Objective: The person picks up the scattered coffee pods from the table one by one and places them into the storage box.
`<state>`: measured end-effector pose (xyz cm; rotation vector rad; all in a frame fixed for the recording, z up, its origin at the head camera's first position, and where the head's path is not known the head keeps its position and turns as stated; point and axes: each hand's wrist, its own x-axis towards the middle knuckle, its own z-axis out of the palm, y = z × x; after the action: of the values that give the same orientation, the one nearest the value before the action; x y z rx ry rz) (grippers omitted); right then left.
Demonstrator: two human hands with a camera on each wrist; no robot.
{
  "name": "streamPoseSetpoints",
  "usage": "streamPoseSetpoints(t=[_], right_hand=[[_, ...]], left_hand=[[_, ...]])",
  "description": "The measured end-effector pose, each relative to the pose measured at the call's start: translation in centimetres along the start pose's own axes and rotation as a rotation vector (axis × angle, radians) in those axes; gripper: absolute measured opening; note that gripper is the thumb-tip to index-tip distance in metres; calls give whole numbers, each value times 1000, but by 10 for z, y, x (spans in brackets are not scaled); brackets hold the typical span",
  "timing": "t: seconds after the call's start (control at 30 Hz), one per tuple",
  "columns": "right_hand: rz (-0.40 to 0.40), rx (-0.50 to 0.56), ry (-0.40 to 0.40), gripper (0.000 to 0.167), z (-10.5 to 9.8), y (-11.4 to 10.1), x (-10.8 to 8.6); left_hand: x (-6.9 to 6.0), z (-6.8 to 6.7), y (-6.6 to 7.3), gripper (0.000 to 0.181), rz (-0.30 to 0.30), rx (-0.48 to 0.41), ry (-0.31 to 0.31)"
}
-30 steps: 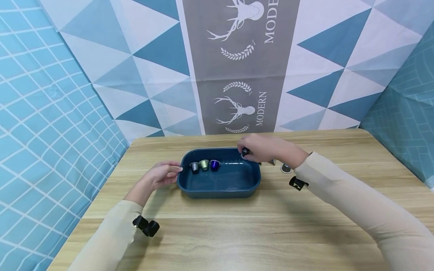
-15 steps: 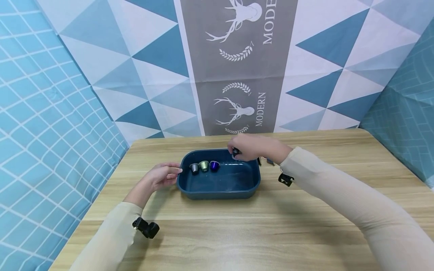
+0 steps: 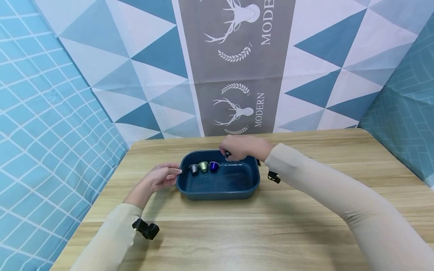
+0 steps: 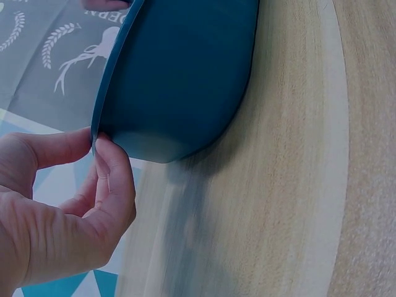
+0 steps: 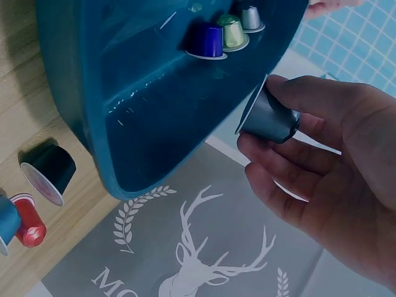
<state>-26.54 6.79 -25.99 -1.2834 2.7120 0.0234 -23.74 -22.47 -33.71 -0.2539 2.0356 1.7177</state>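
One dark coffee capsule (image 5: pixel 271 117), probably light and stiff, best taken by its sidewall: pinched in right fingers (image 5: pixel 281 162) near twelve o'clock of blue tray (image 3: pixel 217 195), left fingers (image 4: pixel 117 176) pinching its nine o'clock rim.

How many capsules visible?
7: silver one, green one and blue one in the tray; dark one in the right hand; black one, red one and light-blue one on the table. The right sleeve may hide more.
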Motion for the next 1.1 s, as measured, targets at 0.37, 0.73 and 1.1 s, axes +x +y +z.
streamPoseSetpoints(t=[0.37, 0.73, 1.1], right_hand=[[20, -49, -71, 7, 2, -7, 26], [84, -183, -159, 43, 10, -14, 48], [205, -239, -137, 23, 29, -24, 61]], left_hand=[[0, -1, -1, 50, 12, -10, -9], [1, -1, 0, 50, 9, -2, -14], [1, -1, 1, 50, 0, 2, -12]])
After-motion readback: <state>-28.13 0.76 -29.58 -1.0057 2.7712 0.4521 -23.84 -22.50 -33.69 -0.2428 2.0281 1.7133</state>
